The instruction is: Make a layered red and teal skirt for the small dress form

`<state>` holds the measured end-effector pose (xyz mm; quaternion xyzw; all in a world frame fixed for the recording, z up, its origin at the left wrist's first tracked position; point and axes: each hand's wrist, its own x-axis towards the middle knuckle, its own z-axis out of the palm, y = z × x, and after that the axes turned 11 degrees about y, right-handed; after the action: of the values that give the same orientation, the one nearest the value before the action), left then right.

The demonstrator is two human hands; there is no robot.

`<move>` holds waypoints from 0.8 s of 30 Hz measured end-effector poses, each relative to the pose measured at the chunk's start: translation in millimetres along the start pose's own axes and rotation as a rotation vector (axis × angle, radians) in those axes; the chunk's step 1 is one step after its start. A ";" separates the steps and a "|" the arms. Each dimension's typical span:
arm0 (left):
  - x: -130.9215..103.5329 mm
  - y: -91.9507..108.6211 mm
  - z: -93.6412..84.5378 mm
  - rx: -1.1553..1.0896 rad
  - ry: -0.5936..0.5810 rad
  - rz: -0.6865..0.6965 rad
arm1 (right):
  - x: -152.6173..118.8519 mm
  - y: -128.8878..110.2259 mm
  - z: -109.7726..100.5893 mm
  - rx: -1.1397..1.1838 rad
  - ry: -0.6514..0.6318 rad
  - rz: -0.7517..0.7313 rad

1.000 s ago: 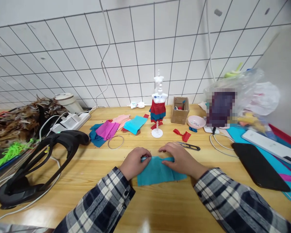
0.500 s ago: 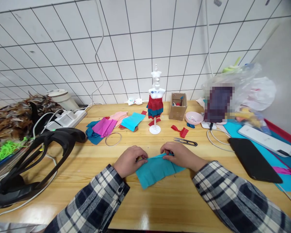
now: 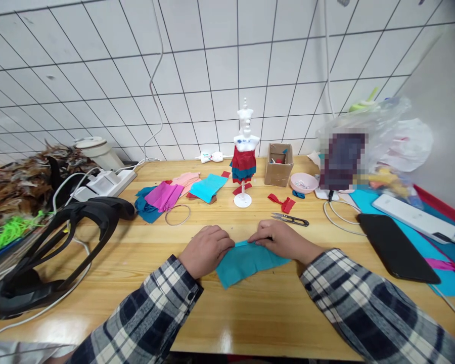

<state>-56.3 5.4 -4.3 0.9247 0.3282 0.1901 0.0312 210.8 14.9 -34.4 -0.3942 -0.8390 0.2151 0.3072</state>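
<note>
A teal piece of cloth lies on the wooden table in front of me, its far edge turned over in a narrow fold. My left hand is closed on the far left corner, fingers curled down at the fold. At the middle of the same far edge, my right hand pinches the fold between thumb and fingers. Beyond the right hand lie thread snips. A small white dress form wearing a red and teal layered skirt stands behind the cloth.
Cloth pieces in magenta and bright blue lie at the back left. A cardboard box, a pink bowl and red scraps are at the back right. A black phone lies right; a black headset frame lies left.
My left hand has shifted slightly right and its fingers have closed down over the cloth's edge. My right hand has slid a little left along the fold.
</note>
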 end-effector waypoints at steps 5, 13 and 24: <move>0.4 0.2 0.6 0.058 -0.027 0.020 | 0.2 2.8 1.5 -0.008 -0.003 -0.005; 0.9 -2.6 -3.9 0.045 -0.041 0.033 | 1.0 -2.3 -1.0 -0.012 0.005 0.029; 0.0 -7.3 -3.1 0.029 0.000 0.015 | 2.1 -21.8 -4.3 -0.295 -0.050 -0.151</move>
<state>-61.8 11.0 -2.7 0.9275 0.3241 0.1855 0.0166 201.1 4.1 -17.4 -0.3654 -0.8961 0.0755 0.2405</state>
